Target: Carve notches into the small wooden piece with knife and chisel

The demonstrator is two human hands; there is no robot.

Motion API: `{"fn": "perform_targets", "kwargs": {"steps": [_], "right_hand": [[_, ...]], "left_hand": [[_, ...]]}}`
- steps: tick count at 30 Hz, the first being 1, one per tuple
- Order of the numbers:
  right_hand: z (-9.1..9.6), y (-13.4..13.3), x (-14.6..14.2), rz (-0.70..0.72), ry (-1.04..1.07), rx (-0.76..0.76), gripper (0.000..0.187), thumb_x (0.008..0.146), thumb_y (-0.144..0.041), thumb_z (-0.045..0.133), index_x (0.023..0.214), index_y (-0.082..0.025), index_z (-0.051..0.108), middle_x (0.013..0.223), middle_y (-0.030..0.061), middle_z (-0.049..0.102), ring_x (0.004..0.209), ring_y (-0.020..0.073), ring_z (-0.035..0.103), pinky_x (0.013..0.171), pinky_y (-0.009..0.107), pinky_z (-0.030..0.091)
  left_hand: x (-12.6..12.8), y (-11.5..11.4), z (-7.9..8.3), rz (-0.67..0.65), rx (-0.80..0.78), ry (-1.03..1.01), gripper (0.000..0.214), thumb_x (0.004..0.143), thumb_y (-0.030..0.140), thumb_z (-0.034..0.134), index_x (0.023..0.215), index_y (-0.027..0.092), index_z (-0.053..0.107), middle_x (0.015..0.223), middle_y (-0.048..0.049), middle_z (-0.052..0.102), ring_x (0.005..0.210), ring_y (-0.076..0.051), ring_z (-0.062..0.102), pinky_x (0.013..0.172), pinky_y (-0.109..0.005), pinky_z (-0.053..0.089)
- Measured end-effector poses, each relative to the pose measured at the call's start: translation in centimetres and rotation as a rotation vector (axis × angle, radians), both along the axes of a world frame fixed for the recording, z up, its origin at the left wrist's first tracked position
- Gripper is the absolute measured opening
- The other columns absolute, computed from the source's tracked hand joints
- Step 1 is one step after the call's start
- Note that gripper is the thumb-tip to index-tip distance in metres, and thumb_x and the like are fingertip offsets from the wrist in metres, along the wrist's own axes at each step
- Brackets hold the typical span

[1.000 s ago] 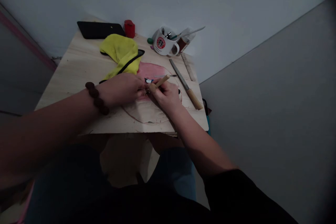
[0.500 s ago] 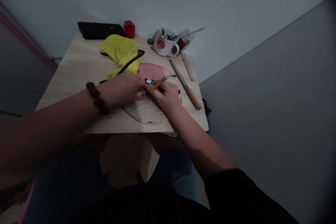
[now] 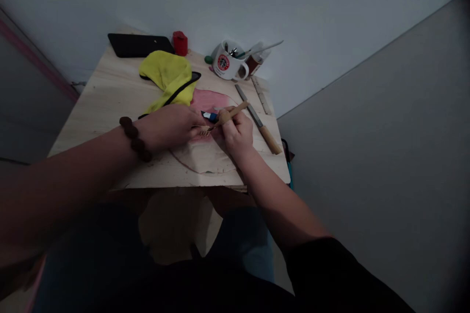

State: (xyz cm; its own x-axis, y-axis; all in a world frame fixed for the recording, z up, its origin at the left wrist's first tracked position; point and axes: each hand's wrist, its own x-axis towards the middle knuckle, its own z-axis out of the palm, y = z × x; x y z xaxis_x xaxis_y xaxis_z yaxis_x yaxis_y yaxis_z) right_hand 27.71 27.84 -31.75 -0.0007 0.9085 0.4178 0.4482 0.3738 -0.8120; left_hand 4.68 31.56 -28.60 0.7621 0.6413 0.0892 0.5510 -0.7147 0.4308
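Note:
My left hand (image 3: 174,124), a bead bracelet on its wrist, is closed on a small pale notched piece (image 3: 204,131) that looks like wood. Most of that piece is hidden by the fingers. My right hand (image 3: 238,133) grips a slim wooden-handled tool (image 3: 241,108), its thin dark tip pointing left at the notched piece. Whether the tip touches it, I cannot tell. A blue cutter (image 3: 210,116) shows between the hands, partly behind the right fingers. Both hands are above a round sheet (image 3: 209,98), partly pinkish red, on the wooden table (image 3: 95,102).
A yellow cloth (image 3: 167,71) with black edging lies beyond my left hand. To the right are a wooden-handled blade (image 3: 257,120) and a ruler (image 3: 260,95). Along the wall stand a mug (image 3: 222,62) of tools, a bottle (image 3: 254,64), a red object (image 3: 180,43) and a black tablet-like slab (image 3: 141,45).
My right hand has drawn slightly right, and its tool has moved right with its handle lying flatter. The notched piece in my left hand now shows more clearly.

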Motion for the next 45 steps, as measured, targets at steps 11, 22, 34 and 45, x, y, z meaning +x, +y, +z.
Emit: {"fn": "perform_targets", "kwargs": {"steps": [11,22,34,45], "right_hand": [[-0.2,0.2,0.2,0.076,-0.178,-0.017,0.027,0.109,-0.046,0.060,0.099,-0.024,0.073,0.094,0.0058,0.080,0.089,0.0243,0.075,0.088,0.039,0.060],[0.8,0.1,0.4,0.177,-0.039,-0.211,0.029,0.100,-0.052,0.081,0.099,-0.023,0.080,0.095,0.0049,0.083,0.082,0.0212,0.077,0.075,0.034,0.063],[-0.3,-3.1,1.3,0.060,-0.229,-0.148,0.027,0.108,-0.048,0.073,0.123,-0.027,0.076,0.098,0.0047,0.084,0.081,0.0237,0.078,0.071,0.036,0.057],[0.0,-3.0,0.8,-0.004,-0.376,-0.085,0.029,0.110,-0.050,0.070,0.125,-0.026,0.077,0.101,0.0072,0.085,0.086,0.0275,0.081,0.078,0.039,0.056]], "left_hand": [[0.0,-0.2,0.4,-0.007,0.067,0.093,0.033,0.114,0.030,0.057,0.119,0.024,0.089,0.107,-0.0101,0.083,0.095,-0.027,0.073,0.085,-0.038,0.048],[0.2,-0.4,0.7,0.040,0.080,0.149,0.036,0.114,0.031,0.056,0.107,0.018,0.088,0.102,-0.0127,0.083,0.092,-0.027,0.073,0.082,-0.038,0.046],[0.1,-0.5,0.6,0.015,0.036,0.099,0.044,0.115,0.032,0.056,0.147,0.029,0.085,0.118,-0.0118,0.088,0.106,-0.032,0.078,0.088,-0.039,0.050],[-0.1,-0.6,0.5,0.026,0.029,0.092,0.044,0.114,0.032,0.058,0.151,0.026,0.082,0.119,-0.0097,0.089,0.101,-0.026,0.075,0.087,-0.035,0.048]]}}
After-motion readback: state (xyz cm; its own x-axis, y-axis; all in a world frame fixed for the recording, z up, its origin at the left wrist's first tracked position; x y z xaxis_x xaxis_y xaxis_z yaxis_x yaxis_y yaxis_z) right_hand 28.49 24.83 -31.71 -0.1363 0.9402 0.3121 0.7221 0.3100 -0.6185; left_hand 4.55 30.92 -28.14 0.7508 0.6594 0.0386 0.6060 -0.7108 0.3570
